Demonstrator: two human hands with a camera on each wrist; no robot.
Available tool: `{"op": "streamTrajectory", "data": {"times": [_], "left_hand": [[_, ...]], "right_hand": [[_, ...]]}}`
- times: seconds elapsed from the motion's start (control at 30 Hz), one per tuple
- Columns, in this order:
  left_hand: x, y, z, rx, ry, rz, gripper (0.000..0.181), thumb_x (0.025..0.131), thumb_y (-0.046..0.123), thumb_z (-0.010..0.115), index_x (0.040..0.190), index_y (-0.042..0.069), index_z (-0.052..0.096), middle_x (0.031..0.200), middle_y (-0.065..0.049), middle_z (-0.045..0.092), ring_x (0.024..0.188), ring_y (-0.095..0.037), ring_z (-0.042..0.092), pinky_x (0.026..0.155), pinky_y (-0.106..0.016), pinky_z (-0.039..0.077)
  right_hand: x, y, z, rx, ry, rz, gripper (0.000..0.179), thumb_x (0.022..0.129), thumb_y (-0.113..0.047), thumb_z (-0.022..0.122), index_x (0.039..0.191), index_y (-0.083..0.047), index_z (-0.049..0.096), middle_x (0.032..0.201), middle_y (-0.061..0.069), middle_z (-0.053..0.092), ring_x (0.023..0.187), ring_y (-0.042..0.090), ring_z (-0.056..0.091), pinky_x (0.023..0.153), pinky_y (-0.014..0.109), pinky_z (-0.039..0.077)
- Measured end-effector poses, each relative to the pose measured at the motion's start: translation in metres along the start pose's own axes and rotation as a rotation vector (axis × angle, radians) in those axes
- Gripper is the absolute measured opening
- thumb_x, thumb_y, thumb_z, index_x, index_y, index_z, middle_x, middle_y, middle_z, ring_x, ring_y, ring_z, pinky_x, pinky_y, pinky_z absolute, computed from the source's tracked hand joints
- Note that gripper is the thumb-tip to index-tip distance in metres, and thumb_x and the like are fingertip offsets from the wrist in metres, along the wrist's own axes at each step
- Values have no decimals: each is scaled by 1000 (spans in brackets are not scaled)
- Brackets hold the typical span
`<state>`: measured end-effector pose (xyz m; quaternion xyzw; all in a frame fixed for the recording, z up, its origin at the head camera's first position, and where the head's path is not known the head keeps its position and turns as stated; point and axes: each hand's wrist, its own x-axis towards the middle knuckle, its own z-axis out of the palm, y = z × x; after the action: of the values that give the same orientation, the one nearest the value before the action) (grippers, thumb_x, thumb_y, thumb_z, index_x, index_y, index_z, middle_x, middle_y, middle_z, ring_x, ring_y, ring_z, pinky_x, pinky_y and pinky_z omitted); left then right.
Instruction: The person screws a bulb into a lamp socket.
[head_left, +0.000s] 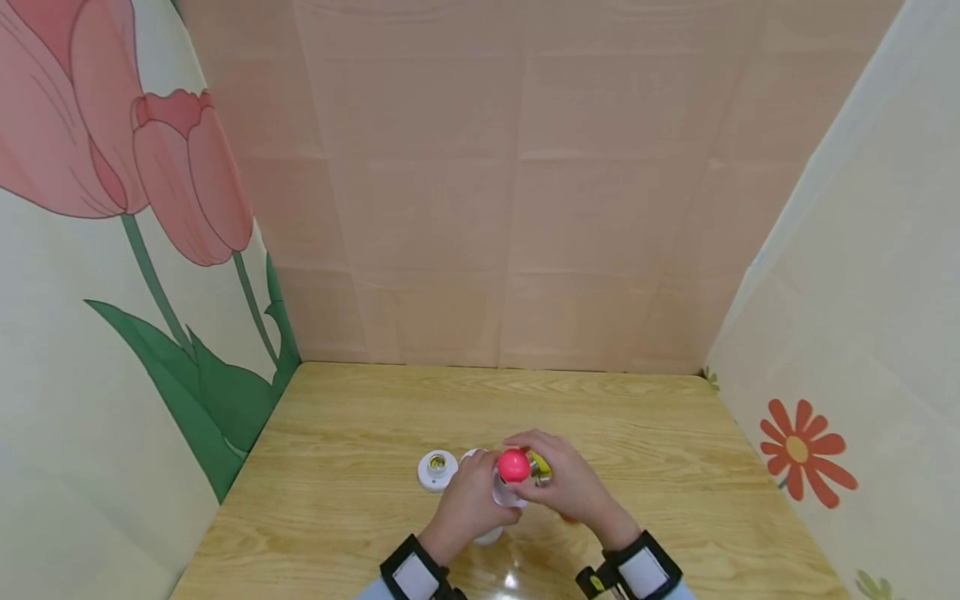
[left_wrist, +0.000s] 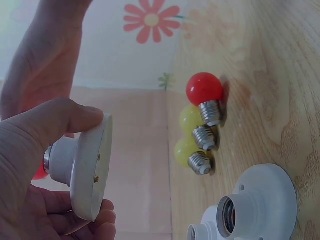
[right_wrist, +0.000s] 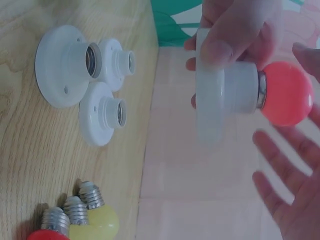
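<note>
My left hand (head_left: 471,500) grips a white round lamp holder (right_wrist: 210,110) by its flange, thumb on one side and fingers on the other. A red bulb (right_wrist: 286,93) sits in its socket, with a thin strip of metal screw base showing between glass and collar. Two small brass screws (left_wrist: 97,179) show on the holder's underside. Around the bulb, my right hand (right_wrist: 300,180) has its fingers spread and fairly straight; some fingertips stand apart from the glass in the right wrist view. From the head view, that hand (head_left: 566,479) overlaps the bulb's right side.
Three more white lamp holders (right_wrist: 55,75) stand on the wooden table with empty sockets facing up. Beside them lie another red bulb (left_wrist: 204,89) and two yellow bulbs (left_wrist: 186,151) in a row. Fabric walls (head_left: 495,183) enclose the table's back and sides.
</note>
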<state>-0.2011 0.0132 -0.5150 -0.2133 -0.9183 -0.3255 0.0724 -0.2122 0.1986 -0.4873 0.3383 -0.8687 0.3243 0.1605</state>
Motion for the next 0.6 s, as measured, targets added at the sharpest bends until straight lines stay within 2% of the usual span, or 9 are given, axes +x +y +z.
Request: {"op": "streamTrajectory", "data": {"times": [0.13, 0.3, 0.43, 0.6], "left_hand": [[-1, 0, 1, 10, 7, -1, 68, 57, 35, 87, 115, 10, 62, 99, 1, 64, 93, -16, 56, 77, -29, 50], [-1, 1, 1, 21, 12, 4, 66, 57, 36, 87, 113, 10, 63, 97, 2, 64, 92, -16, 56, 77, -28, 49], [-1, 1, 0, 16, 20, 6, 63, 56, 36, 87, 110, 11, 64, 94, 2, 64, 90, -16, 56, 75, -28, 48], [-1, 0, 1, 15, 24, 12, 63, 55, 37, 87, 108, 13, 64, 94, 4, 64, 89, -14, 55, 75, -27, 48]], "right_hand": [[1, -9, 1, -79, 39, 108, 60, 71, -51, 80, 119, -20, 62, 107, -11, 64, 92, 6, 61, 76, 28, 53], [0, -15, 5, -166, 102, 193, 56, 66, -62, 79, 101, -22, 61, 87, -16, 59, 77, 1, 55, 62, 18, 47], [0, -15, 7, -166, 120, 213, 50, 65, -60, 80, 95, -26, 60, 85, -19, 57, 75, -2, 53, 61, 18, 46], [0, -15, 4, -71, 83, 275, 45, 66, -54, 82, 98, -28, 62, 90, -21, 60, 80, 0, 58, 68, 21, 50]]}}
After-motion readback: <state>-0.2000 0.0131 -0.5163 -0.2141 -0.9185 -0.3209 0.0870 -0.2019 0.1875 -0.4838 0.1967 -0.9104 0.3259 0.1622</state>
